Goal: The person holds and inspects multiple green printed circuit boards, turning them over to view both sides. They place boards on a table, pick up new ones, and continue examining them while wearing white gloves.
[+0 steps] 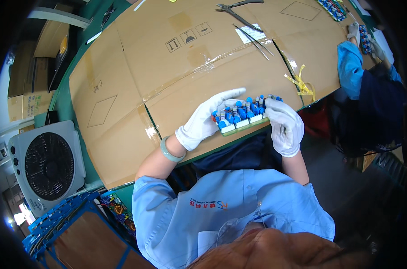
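A green circuit board point(240, 117), crowded with blue disc parts, grey upright parts and white blocks along its near edge, is held over the near edge of the cardboard sheet point(136, 58). My left hand point(202, 120), in a white glove, grips its left end, with one finger stretched along the far side. At the other end, my gloved right hand point(286, 126) has its fingers bent down onto the parts. The right fingertips are partly hidden among them.
Pliers point(230, 7), tweezers point(253, 41) and a white paper slip point(251, 34) lie beyond the board. Yellow strips point(304, 85) sit at the right. A box fan point(49, 165) stands left. A co-worker's gloved hand point(354, 32) is by another board point(365, 39) at far right.
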Available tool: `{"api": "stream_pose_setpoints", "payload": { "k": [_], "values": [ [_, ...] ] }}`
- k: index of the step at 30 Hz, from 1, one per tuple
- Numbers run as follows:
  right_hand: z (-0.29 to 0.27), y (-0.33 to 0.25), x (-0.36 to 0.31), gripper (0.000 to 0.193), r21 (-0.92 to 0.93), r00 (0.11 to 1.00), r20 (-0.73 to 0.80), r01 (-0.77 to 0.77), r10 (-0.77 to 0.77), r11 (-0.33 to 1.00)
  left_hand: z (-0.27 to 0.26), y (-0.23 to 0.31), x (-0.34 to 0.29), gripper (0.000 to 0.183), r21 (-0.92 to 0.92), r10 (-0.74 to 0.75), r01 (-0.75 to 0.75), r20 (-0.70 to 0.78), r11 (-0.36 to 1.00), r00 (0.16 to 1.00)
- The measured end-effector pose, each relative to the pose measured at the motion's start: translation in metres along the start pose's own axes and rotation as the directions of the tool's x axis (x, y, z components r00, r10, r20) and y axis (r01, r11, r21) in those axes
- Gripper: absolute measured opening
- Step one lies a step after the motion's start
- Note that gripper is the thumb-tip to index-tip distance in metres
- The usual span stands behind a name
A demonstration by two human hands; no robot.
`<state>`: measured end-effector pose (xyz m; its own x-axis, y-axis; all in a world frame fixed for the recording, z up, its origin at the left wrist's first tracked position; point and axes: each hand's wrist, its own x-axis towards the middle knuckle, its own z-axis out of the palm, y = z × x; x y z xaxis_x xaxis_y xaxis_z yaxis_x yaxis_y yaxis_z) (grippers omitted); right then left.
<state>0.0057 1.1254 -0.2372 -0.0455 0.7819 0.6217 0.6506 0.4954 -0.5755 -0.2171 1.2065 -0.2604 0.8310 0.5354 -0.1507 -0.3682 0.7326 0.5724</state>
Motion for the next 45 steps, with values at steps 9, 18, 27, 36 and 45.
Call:
{"api": "stream_pose_setpoints", "payload": {
  "k": [9,18,27,36,45],
  "values": [
    [-0.013,0.010,-0.022,0.010,-0.134,0.984,0.091,0.167,-0.156,0.977,0.017,0.013,-0.004,0.061,0.211,-0.025,0.047,-0.107,0.976,0.994],
    [0.001,0.019,-0.028,0.020,-0.001,0.996,-0.037,0.078,-0.078,0.997,0.020,0.017,-0.004,0.062,0.312,0.014,0.001,-0.046,0.950,0.999],
    [0.007,0.019,-0.031,0.025,-0.015,0.996,-0.082,0.027,-0.028,1.000,0.017,0.015,-0.002,0.059,0.337,0.001,0.010,-0.033,0.942,0.999],
    [0.004,0.022,-0.025,0.022,-0.010,0.994,-0.104,0.034,-0.035,0.999,0.015,0.019,0.007,0.064,0.228,-0.041,0.049,-0.039,0.972,0.998],
    [0.004,0.007,-0.017,0.028,0.058,0.982,-0.186,0.025,-0.014,0.998,0.043,0.029,-0.005,0.064,0.007,-0.119,0.123,-0.213,0.992,0.970]
  ]
}}
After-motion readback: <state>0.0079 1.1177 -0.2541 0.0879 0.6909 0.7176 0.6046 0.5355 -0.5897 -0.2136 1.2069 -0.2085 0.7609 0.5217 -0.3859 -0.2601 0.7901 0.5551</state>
